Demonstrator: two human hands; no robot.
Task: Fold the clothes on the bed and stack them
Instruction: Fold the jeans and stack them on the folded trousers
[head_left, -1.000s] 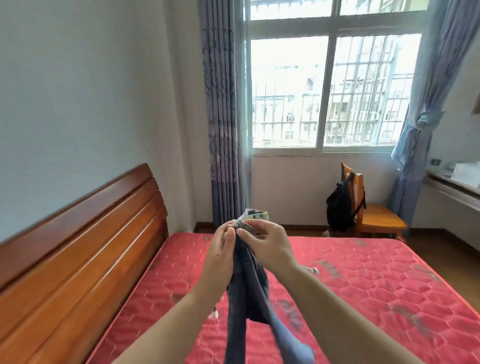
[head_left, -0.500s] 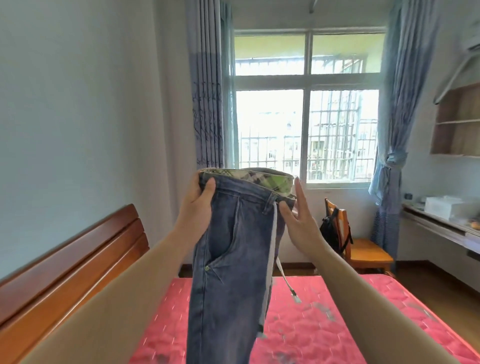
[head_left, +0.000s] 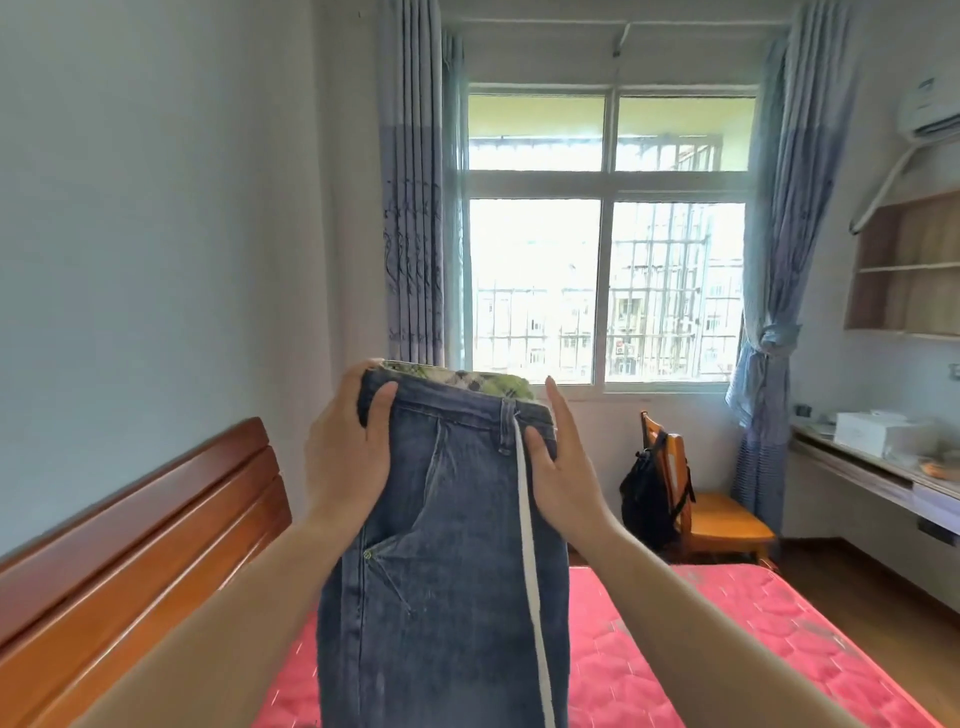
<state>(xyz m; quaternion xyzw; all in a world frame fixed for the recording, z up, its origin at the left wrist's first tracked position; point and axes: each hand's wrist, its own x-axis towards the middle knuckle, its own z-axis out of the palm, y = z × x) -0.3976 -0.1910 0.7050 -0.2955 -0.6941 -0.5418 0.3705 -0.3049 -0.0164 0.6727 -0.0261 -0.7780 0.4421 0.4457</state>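
Hands high at jeans waistband

headboard close left, mattress open right

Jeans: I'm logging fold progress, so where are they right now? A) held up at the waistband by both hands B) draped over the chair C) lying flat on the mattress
A: the left hand and right hand hold the jeans up by the waistband, hanging above the red mattress.
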